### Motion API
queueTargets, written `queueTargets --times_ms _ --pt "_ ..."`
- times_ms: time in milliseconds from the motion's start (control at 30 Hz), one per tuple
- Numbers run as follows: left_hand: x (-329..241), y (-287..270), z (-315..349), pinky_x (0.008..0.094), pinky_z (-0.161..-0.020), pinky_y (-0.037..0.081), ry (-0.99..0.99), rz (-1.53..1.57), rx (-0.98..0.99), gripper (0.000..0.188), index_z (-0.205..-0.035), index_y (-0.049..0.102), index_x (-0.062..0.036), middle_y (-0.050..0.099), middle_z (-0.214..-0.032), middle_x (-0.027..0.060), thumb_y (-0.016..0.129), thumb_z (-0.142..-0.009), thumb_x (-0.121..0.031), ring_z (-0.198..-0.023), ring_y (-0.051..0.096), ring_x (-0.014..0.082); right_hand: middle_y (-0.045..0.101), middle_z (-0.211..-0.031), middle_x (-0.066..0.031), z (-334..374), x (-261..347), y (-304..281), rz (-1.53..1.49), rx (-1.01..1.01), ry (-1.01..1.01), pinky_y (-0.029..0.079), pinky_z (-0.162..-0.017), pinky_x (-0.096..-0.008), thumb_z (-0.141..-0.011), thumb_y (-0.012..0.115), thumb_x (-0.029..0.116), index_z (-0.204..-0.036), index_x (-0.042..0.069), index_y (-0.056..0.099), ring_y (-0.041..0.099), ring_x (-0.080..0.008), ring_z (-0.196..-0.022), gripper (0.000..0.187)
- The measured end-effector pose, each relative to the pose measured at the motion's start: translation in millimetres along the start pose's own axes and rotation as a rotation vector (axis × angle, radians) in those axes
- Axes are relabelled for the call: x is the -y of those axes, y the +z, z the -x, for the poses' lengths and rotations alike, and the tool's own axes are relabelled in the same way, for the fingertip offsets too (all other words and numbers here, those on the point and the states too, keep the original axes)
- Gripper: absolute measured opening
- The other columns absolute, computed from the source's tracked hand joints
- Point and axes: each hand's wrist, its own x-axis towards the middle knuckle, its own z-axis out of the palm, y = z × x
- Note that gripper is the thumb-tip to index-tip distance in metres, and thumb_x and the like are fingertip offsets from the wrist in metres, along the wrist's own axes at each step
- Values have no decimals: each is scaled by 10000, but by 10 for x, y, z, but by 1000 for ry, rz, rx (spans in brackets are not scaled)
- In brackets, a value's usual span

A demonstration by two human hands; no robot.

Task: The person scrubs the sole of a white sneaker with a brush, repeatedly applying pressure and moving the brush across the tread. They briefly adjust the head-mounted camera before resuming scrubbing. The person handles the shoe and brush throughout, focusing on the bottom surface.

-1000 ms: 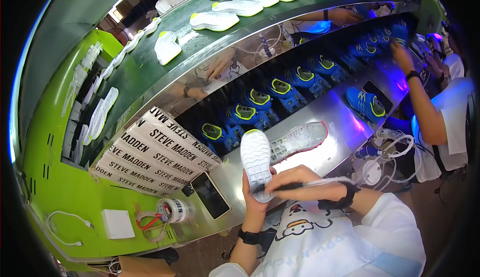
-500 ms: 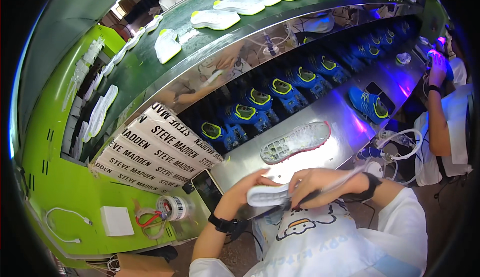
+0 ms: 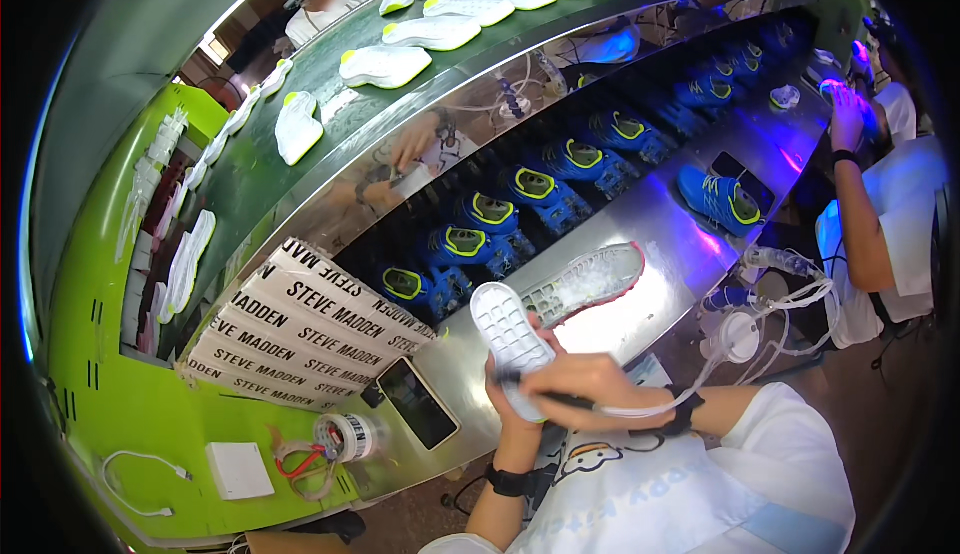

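The left hand (image 3: 514, 412) clasps a white, grid-patterned sole (image 3: 508, 328). The right hand (image 3: 596, 380) pinches a slender, dark, blurred tool (image 3: 560, 397).

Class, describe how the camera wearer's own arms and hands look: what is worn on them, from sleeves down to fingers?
The left hand and right hand show no gloves. A dark band circles the left wrist; another black band circles the right. The forearms are uncovered below a white right sleeve and a white left sleeve, barely in view.
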Motion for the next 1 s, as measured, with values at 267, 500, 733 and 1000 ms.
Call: queueTargets --times_ms 267,500,733,1000 --pt "-161 128 -95 398 -906 458 5 -93 -135 660 -1357 354 39 521 -1216 160 447 -912 -439 -1026 539 269 687 -776 -79 -87 190 -173 -395 414 429 506 -646 -263 -866 634 144 -955 16 689 650 -117 -733 165" --pt "-402 69 -119 426 -879 478 -267 -266 7 641 -1387 350 -16 457 -1334 182 467 -900 -415 -1038 515 298 659 -694 -47 -215 114 -396 -569 483 745 490 -580 -207 -890 570 151 -914 26 696 614 -89 -615 178" --pt "-479 411 -269 378 -900 503 -557 -413 -236 450 -1259 496 41 600 -1180 203 467 -911 -242 -1020 625 278 651 -821 -100 -430 274 -624 -270 555 215 488 -712 -297 -862 577 96 -871 -4 659 624 -200 -755 129" --pt "-398 810 -500 270 -732 527 -868 -964 -369 327 -1084 633 24 683 -963 107 625 -869 -221 -824 664 165 637 -886 -111 -321 224 -781 -264 589 64 482 -751 -313 -893 562 99 -915 -25 630 625 -220 -830 143"
